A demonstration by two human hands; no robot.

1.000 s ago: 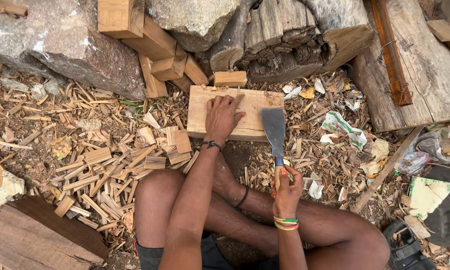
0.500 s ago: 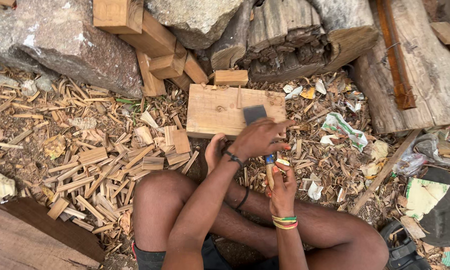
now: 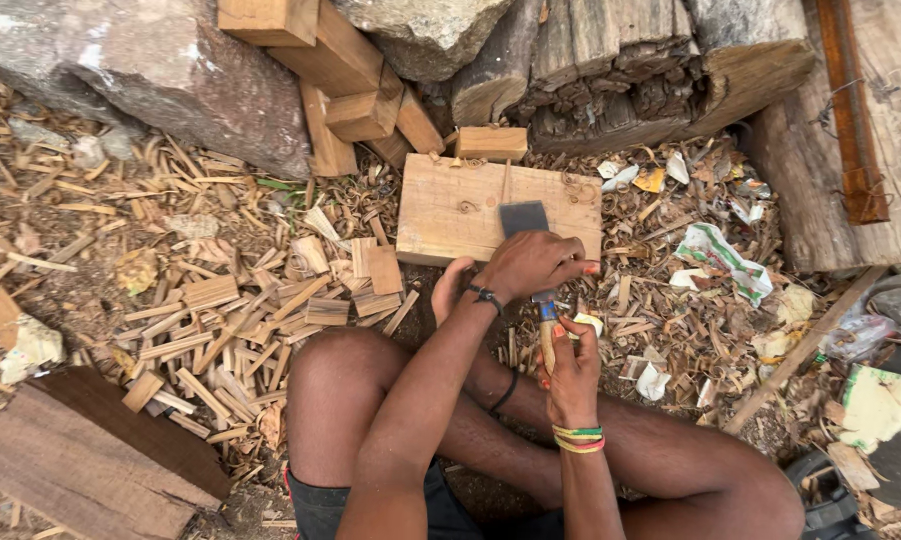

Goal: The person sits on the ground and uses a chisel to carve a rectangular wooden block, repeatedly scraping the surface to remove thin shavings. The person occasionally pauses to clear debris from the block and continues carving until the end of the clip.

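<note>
Here both hands (image 3: 555,315) grip a chisel (image 3: 530,235) at the board's (image 3: 450,205) near edge.

Outdoor work spot in daylight: bare earth ground (image 3: 90,300) strewn with wood chips and split wooden offcuts (image 3: 210,300). Large grey rocks (image 3: 160,70) and weathered logs (image 3: 620,60) line the far edge. Dark plank (image 3: 80,460) lower left; crumpled paper litter (image 3: 720,255) to the right.

A: What has moved since a second ago?
B: The left hand (image 3: 535,262) has left the wooden board (image 3: 450,208) and now lies over the chisel (image 3: 523,218).
A: And the blade?
B: Shifted left, onto the board.
</note>
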